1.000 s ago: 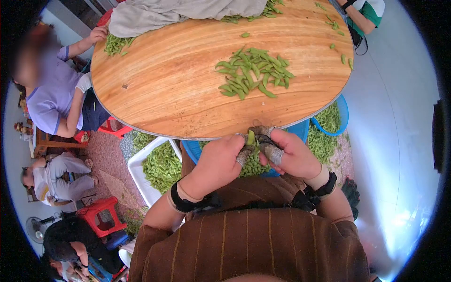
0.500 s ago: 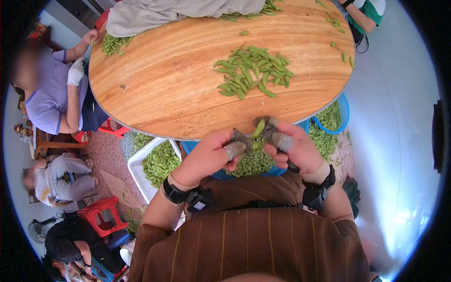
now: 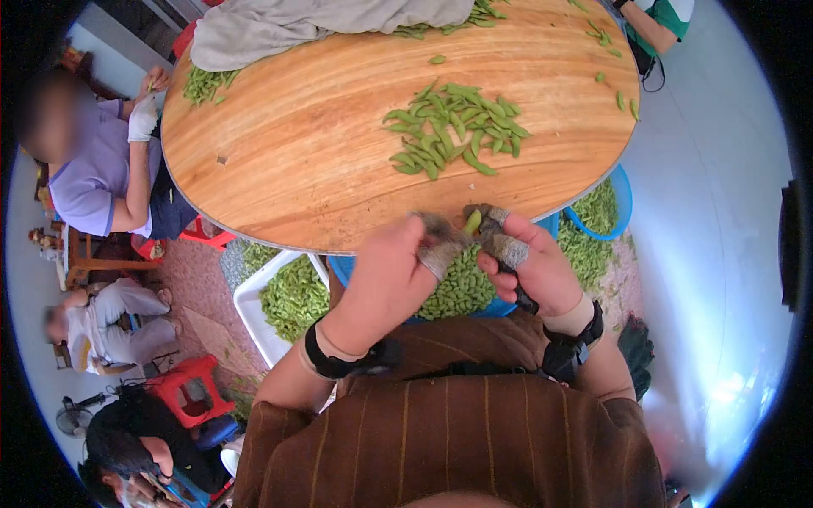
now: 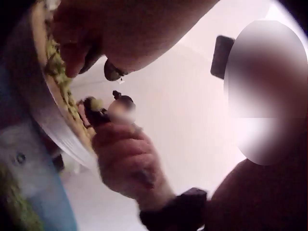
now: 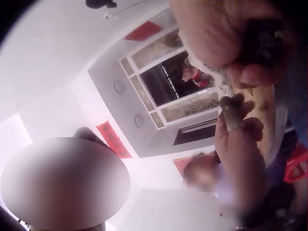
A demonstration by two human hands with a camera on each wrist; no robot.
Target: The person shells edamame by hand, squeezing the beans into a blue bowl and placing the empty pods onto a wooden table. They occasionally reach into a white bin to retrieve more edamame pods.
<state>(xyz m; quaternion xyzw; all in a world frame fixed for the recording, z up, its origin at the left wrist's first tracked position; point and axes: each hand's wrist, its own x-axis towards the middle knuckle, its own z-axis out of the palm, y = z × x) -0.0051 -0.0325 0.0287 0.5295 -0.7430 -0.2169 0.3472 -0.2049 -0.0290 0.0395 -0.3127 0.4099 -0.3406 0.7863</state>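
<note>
My right hand (image 3: 535, 264), its thumb and finger wrapped in grey tape, pinches a green soybean pod (image 3: 472, 223) near the table's front edge. A black tool (image 3: 525, 298) lies along the same palm; its kind is mostly hidden. Close beside the pod is my left hand (image 3: 391, 267), also taped, its fingers (image 3: 439, 241) blurred and bent; I cannot tell whether they hold anything. Under both hands, trimmed-looking pods (image 3: 460, 292) fill a blue tub (image 3: 341, 266). The left hand (image 5: 240, 139) shows its taped thumb in the right wrist view.
On the round wooden table (image 3: 296, 144) lies a pile of pods (image 3: 457, 127), with a grey cloth (image 3: 313, 30) at the far side. A white crate (image 3: 246, 296) and a blue basket (image 3: 625, 207) hold more pods. A person (image 3: 102, 182) sits at the left; a red stool (image 3: 190, 389) stands behind.
The hands have drawn apart slightly, then the left hand has come up and inward again. A pod stays in the right fingers. The person at the left has brought both hands together.
</note>
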